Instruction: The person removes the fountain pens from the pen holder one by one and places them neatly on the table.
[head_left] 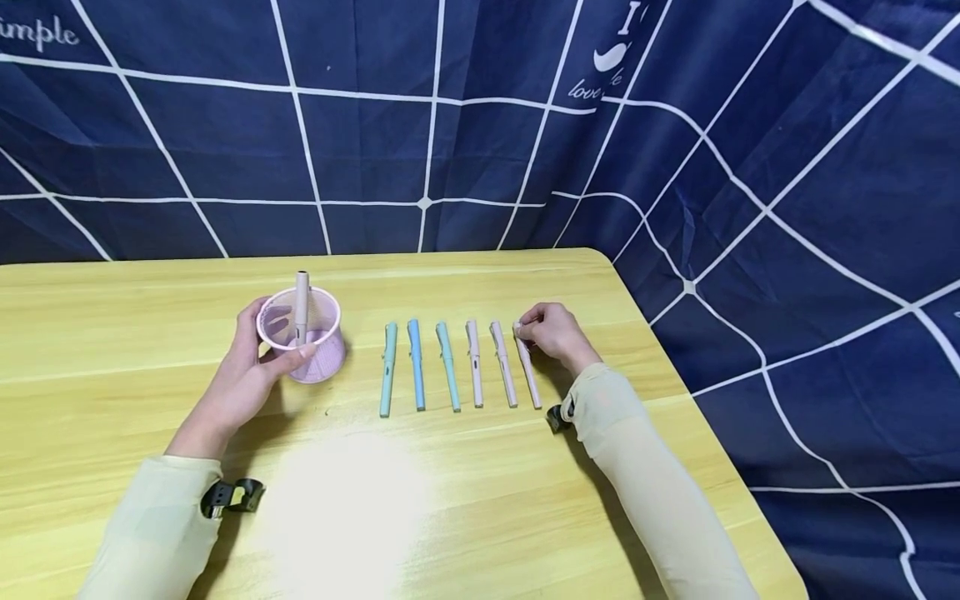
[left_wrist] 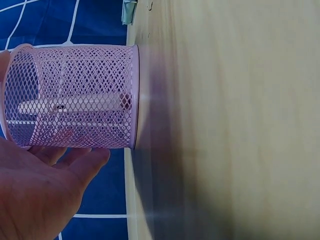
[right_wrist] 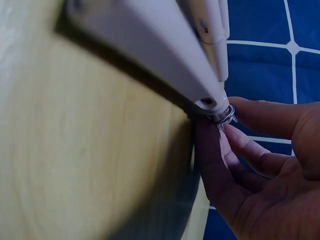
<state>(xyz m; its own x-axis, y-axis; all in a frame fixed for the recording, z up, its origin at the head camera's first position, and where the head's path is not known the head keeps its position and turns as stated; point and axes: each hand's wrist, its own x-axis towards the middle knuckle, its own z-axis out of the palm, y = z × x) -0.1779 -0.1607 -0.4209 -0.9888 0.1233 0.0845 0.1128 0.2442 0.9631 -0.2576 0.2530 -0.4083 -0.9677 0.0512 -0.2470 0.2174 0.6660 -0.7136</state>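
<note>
My left hand (head_left: pixel 251 367) grips a pink mesh pen holder (head_left: pixel 324 362) from its left side, thumb at the front of the rim. A pale pink pen (head_left: pixel 302 304) stands inside the holder; through the mesh it also shows in the left wrist view. To the right, my right hand (head_left: pixel 557 335) pinches the far end of the rightmost pale pink pen (head_left: pixel 531 379) between thumb and fingers. In the right wrist view this pen (right_wrist: pixel 165 55) runs along the table toward the camera, its clip end at the fingertips (right_wrist: pixel 245 107).
Left of the pinched pen, a row of pens lies side by side: two pale pink pens, a teal pen (head_left: pixel 448 367), a blue pen (head_left: pixel 417 367) and another teal pen (head_left: pixel 387 371). A navy, white-lined curtain (head_left: pixel 375 150) hangs behind and right of the wooden table (head_left: pixel 480 500).
</note>
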